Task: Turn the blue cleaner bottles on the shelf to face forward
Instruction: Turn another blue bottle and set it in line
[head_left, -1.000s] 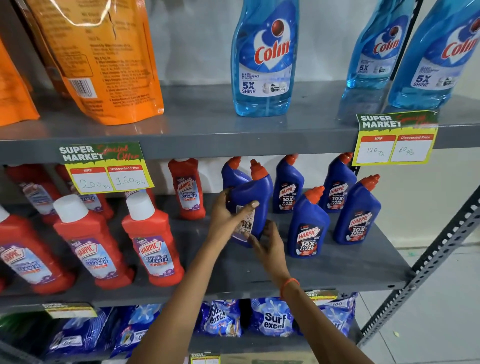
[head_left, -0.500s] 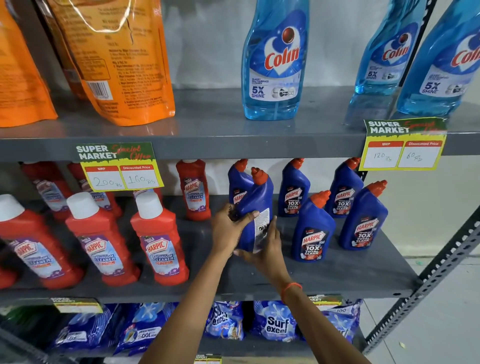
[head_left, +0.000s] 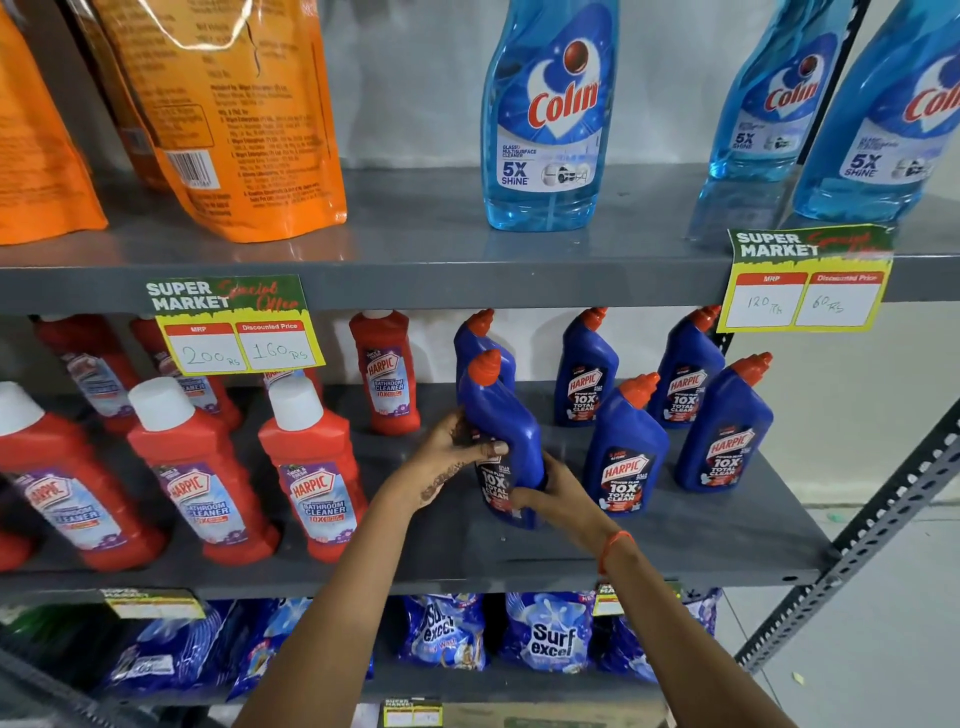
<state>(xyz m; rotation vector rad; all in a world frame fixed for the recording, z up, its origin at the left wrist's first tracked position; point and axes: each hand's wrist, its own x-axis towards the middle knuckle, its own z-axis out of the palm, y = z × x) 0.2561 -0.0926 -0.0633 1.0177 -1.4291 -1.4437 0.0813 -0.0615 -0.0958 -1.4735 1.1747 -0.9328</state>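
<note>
Several blue Harpic cleaner bottles with orange caps stand on the grey middle shelf (head_left: 675, 540). Both hands grip the front-left blue bottle (head_left: 501, 415), whose "10X Total Clean" label shows partly, turned slightly left of forward. My left hand (head_left: 449, 457) wraps its left side with the thumb across the front. My right hand (head_left: 550, 493) holds its lower right side. Another blue bottle (head_left: 475, 338) stands right behind it, its label hidden. Two front bottles (head_left: 626, 452) (head_left: 724, 431) and two rear ones (head_left: 587, 374) (head_left: 685, 374) show their labels forward.
Red Harpic bathroom cleaner bottles (head_left: 311, 467) fill the shelf's left half. Above, light blue Colin bottles (head_left: 550, 114) and orange pouches (head_left: 223, 114) stand on the upper shelf. Price tags (head_left: 234, 327) hang from its edge. Surf Excel packs (head_left: 550, 634) lie below. A slotted upright (head_left: 883, 525) is at right.
The held bottle has been rotated: its back label faced out a second ago, then its side, and now the front label shows. Both hands stayed on it.
</note>
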